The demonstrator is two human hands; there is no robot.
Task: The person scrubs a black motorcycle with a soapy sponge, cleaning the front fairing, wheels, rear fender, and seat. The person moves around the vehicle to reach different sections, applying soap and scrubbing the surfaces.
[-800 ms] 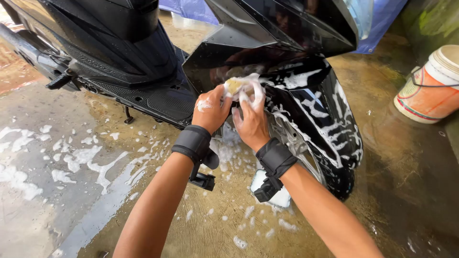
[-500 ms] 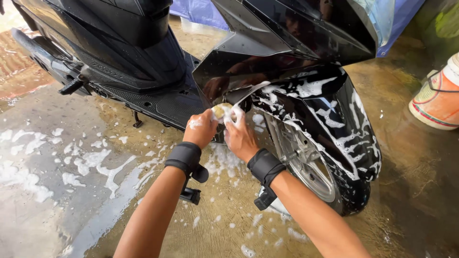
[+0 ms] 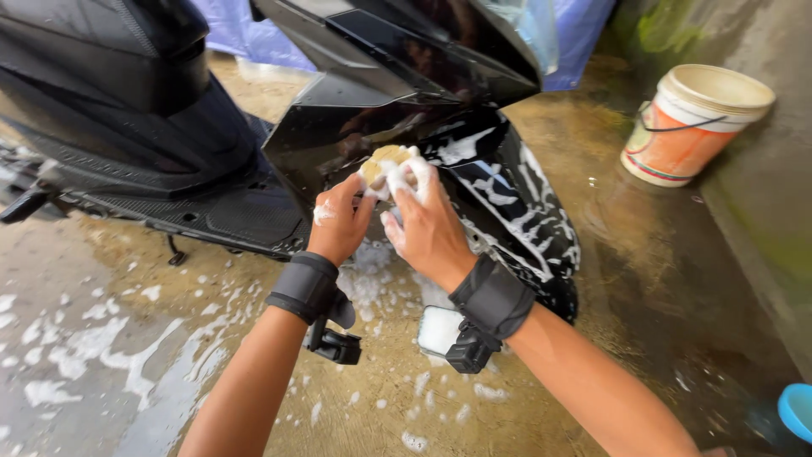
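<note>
Both hands had risen from beside the front wheel to the scooter's black panel (image 3: 372, 127). Left hand (image 3: 338, 224) and right hand (image 3: 427, 228) together clutched the sponge (image 3: 385, 161), probably soft, light and slippery with suds; best squeezed whole.

scooter (image 3: 397, 110) black, white foam streaks; sponge (image 3: 385, 161) yellow; bucket (image 3: 694, 123) orange-white

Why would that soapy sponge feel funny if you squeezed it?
The sponge looks soft, so it would probably squash easily. Foam covers it and both hands, so it is likely slippery. It seems small and probably light, though soaked water may add weight.
</note>
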